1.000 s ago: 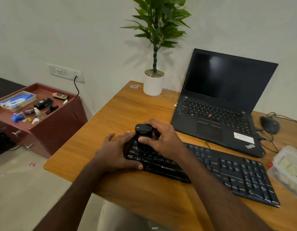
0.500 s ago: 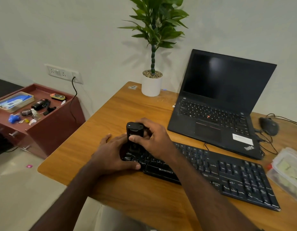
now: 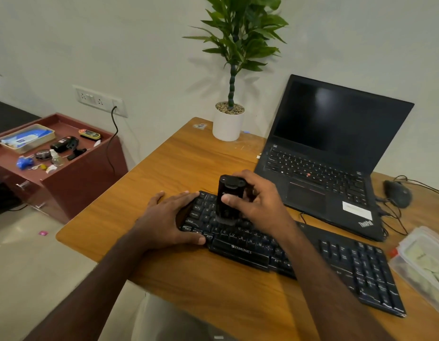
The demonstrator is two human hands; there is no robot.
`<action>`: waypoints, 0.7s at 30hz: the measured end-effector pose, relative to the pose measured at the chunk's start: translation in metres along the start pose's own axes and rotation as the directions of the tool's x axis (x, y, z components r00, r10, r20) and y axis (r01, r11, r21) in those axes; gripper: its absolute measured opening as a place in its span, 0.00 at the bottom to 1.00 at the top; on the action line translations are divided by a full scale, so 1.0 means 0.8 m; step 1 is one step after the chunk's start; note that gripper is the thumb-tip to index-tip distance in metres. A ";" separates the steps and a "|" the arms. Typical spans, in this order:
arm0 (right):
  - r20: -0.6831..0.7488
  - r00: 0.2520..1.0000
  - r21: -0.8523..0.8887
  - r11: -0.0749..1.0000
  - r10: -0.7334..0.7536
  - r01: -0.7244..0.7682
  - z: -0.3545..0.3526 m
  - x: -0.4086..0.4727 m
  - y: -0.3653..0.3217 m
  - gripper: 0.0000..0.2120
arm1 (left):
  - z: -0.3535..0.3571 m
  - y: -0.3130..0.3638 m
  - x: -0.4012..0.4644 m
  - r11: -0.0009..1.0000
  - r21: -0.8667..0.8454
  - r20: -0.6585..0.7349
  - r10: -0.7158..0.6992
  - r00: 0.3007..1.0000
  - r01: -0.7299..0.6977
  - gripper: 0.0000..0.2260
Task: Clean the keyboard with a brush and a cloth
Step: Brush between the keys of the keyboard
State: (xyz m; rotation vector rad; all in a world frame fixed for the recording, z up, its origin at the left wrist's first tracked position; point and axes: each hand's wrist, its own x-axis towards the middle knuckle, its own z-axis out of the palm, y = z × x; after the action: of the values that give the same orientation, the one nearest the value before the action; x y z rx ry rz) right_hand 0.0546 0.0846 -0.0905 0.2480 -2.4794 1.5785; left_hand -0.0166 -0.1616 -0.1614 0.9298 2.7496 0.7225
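The stubby black brush [image 3: 229,200] is pinched upright by the right hand [image 3: 259,205], bristles on the keyboard [image 3: 312,262]'s left end, whose long axis runs off right, while that end is pinned flat by the left hand [image 3: 169,220].

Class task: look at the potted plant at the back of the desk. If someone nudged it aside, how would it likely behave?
The potted plant would probably tip rather than slide: its leafy stem stands tall above a narrow white pot. The gravel on top suggests some weight low down, which may steady it. The leaves would likely sway, and the smooth pot could be slippery.
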 end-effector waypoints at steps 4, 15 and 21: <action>-0.001 1.000 -0.015 1.000 -0.022 0.022 0.016 -0.001 0.009 0.15 | 0.001 -0.001 0.000 1.000 0.010 -0.007 -0.011 1.000 0.011 0.54; 0.113 0.993 -0.145 0.989 0.024 -0.007 -0.075 -0.025 0.015 0.14 | -0.003 0.003 -0.001 0.999 0.003 0.021 -0.034 0.999 0.034 0.55; -0.010 1.000 0.001 1.000 0.004 -0.004 -0.029 -0.015 0.005 0.14 | -0.001 0.000 0.002 1.000 0.000 0.028 -0.025 0.999 0.025 0.55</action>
State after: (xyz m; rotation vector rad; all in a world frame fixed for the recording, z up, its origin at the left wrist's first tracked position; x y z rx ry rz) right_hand 0.0667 0.1082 -0.0872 0.2346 -2.4734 1.5783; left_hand -0.0180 -0.1608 -0.1602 0.8975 2.7313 0.7005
